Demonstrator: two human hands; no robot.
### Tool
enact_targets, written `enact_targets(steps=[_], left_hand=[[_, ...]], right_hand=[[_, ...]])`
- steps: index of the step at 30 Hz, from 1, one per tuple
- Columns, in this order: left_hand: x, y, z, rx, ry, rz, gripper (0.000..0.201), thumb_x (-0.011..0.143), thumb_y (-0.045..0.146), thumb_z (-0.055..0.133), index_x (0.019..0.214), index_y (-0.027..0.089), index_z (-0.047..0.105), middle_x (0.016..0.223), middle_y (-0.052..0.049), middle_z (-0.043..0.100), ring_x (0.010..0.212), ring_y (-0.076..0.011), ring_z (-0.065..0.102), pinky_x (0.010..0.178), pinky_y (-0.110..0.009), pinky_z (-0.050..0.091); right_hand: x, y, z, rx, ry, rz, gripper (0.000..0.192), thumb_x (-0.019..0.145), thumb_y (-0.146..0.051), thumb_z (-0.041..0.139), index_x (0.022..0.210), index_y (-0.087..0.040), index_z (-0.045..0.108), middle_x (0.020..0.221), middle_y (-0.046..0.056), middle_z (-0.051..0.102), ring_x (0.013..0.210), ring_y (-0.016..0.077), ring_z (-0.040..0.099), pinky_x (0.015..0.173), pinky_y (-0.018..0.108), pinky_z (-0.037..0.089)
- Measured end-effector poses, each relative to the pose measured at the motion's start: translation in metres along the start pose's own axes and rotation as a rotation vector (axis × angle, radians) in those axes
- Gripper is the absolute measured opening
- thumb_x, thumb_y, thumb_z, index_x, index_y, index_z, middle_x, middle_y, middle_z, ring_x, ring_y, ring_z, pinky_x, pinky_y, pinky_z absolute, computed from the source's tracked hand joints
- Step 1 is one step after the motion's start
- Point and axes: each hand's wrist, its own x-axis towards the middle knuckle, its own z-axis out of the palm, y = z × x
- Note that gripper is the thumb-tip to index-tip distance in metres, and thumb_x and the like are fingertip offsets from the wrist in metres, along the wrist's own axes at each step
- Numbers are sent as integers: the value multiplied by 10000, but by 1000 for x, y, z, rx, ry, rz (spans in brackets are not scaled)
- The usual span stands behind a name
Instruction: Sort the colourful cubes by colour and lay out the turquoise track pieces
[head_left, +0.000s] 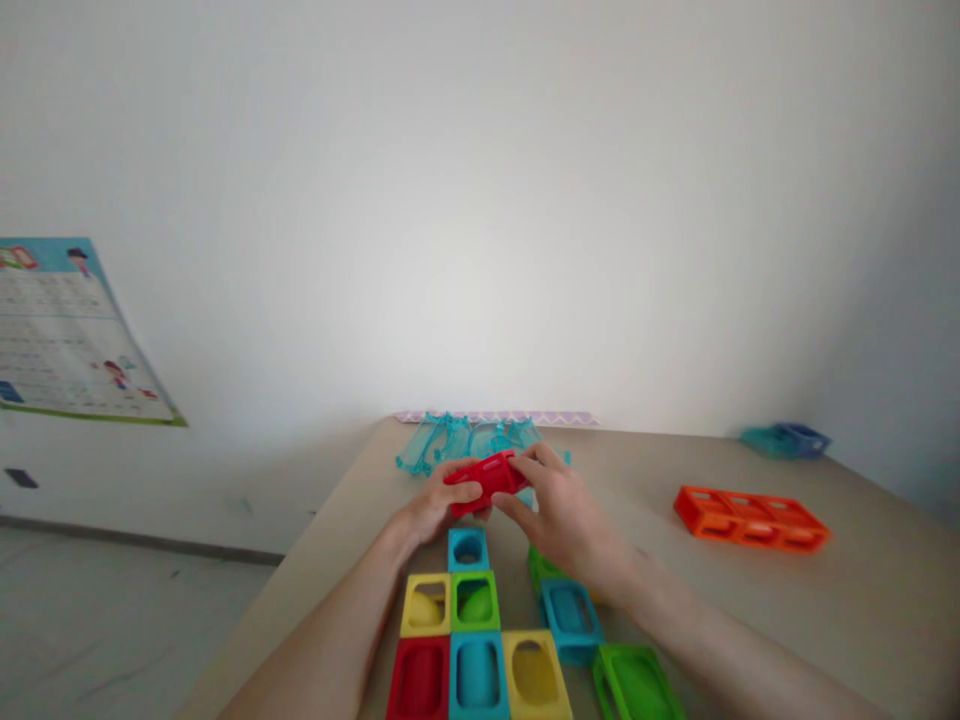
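Above the middle of the table, a red plastic toy block [491,480] with open sides is held between both hands. My left hand [435,505] grips its left end, thumb on the near face. At the other end, the bent fingers and thumb of my right hand [559,505] hold the block. Just below the hands stands a joined group of cube blocks: a blue one [467,537], a yellow one [409,605], a green one [475,578], then a front row with a red [395,685], a blue [478,640] and a yellow cube [536,642].
Right of the group lie a blue block [572,612] and a green block [637,685], partly under my right forearm. Clear teal pieces [472,437] lie behind my hands. An orange three-part frame [750,518] and blue pieces [799,440] sit farther right, near the wall.
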Motion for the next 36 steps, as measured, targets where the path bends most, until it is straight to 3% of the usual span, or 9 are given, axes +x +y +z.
enact_targets(steps=[3, 6, 12, 16, 22, 29, 32, 36], left_hand=[[-2, 4, 2, -30, -13, 43, 371, 616, 305, 746, 922, 99, 698, 711, -67, 679, 570, -150, 591, 552, -252, 454], [-4, 7, 5, -79, -20, 65, 314, 622, 302, 708, 868, 106, 703, 706, -79, 696, 598, -164, 610, 588, -259, 463], [-5, 10, 7, -25, -30, 53, 405, 626, 393, 696, 878, 76, 706, 646, -109, 701, 557, -171, 614, 553, -251, 446], [-4, 7, 9, 3, -68, 0, 410, 631, 407, 707, 880, 81, 706, 688, -117, 712, 582, -185, 630, 561, -263, 454], [-6, 0, 15, -22, -157, -38, 386, 653, 361, 699, 929, 91, 692, 715, -109, 711, 604, -193, 640, 554, -260, 443], [-6, -2, 20, -8, -175, -44, 398, 681, 346, 695, 991, 97, 665, 728, -101, 707, 605, -190, 643, 555, -257, 439], [-6, -3, 19, 1, -171, -52, 421, 680, 371, 708, 999, 100, 663, 729, -99, 707, 605, -197, 651, 550, -257, 438], [-6, -2, 18, 13, -159, -49, 414, 683, 369, 707, 995, 99, 667, 721, -100, 705, 613, -200, 652, 543, -253, 439]], right_hand=[[-15, -25, -7, -206, 28, -14, 176, 860, -241, 584, 1010, -150, 592, 1006, 119, 550, 942, 267, 557, 846, 428, 475], [-34, -53, -6, -223, -79, -138, 204, 830, -258, 619, 1008, -162, 592, 966, 105, 579, 904, 269, 562, 787, 409, 492], [-52, -73, 33, -173, -398, -482, 161, 852, -309, 621, 831, -151, 639, 849, 77, 617, 764, 211, 582, 673, 307, 489], [-51, -69, 53, -173, -482, -385, 300, 810, -450, 664, 831, -151, 668, 847, 75, 636, 741, 205, 599, 640, 288, 482], [-51, -70, 61, -166, -418, -468, 299, 748, -422, 733, 839, -148, 656, 801, 42, 644, 696, 175, 591, 632, 273, 460], [-55, -67, 73, -191, -226, -615, 220, 876, -334, 580, 754, -153, 612, 729, 42, 616, 680, 183, 565, 558, 294, 430], [-54, -69, 72, -181, -224, -582, 170, 876, -263, 559, 766, -146, 612, 742, 54, 626, 678, 188, 568, 568, 299, 436], [-51, -73, 61, -141, -344, -442, 120, 859, -217, 559, 807, -128, 620, 791, 83, 652, 708, 194, 583, 614, 290, 442]])
